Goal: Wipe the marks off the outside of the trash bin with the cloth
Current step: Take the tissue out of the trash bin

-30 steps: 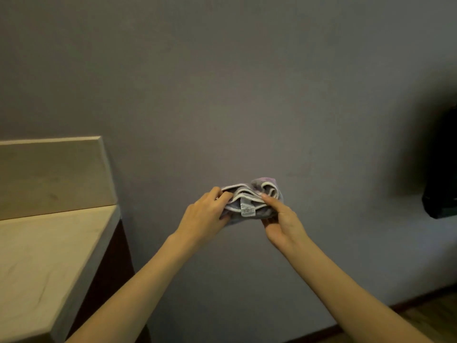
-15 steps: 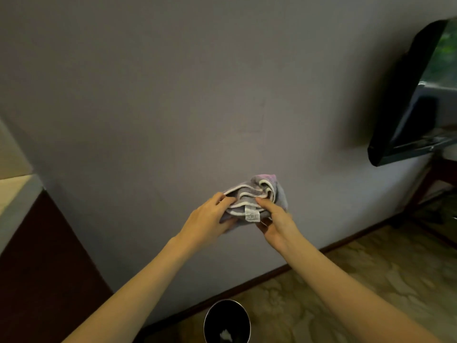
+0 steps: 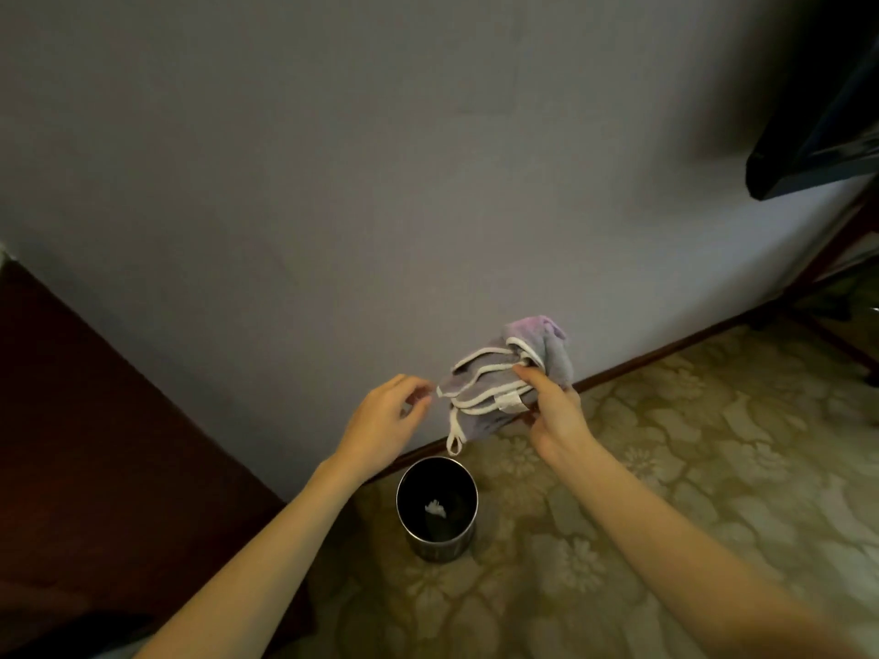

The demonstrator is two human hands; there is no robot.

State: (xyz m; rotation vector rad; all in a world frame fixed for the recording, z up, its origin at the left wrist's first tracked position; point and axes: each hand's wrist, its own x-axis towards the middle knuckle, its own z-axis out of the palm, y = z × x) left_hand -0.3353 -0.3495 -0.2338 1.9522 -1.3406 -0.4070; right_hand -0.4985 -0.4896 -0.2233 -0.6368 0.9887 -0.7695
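Observation:
A bunched purple-grey cloth point(image 3: 499, 378) with white edging hangs in the air, gripped by my right hand point(image 3: 554, 411). A small white loop dangles from its lower edge. My left hand point(image 3: 385, 420) hovers just left of the cloth with fingers loosely apart, holding nothing. Below both hands a small round metal trash bin point(image 3: 442, 546) stands upright on the floor near the wall. Its inside is dark, with a scrap of white paper at the bottom.
A grey wall point(image 3: 380, 183) rises behind the bin, with a dark skirting strip at its foot. Dark wooden furniture point(image 3: 95, 420) fills the left side. Patterned carpet point(image 3: 689, 444) covers the floor to the right. A black screen point(image 3: 823, 126) hangs at the upper right.
My view has tilted down, bringing the bin and carpet fully into sight. My left hand has let go of the cloth, which my right hand now holds alone.

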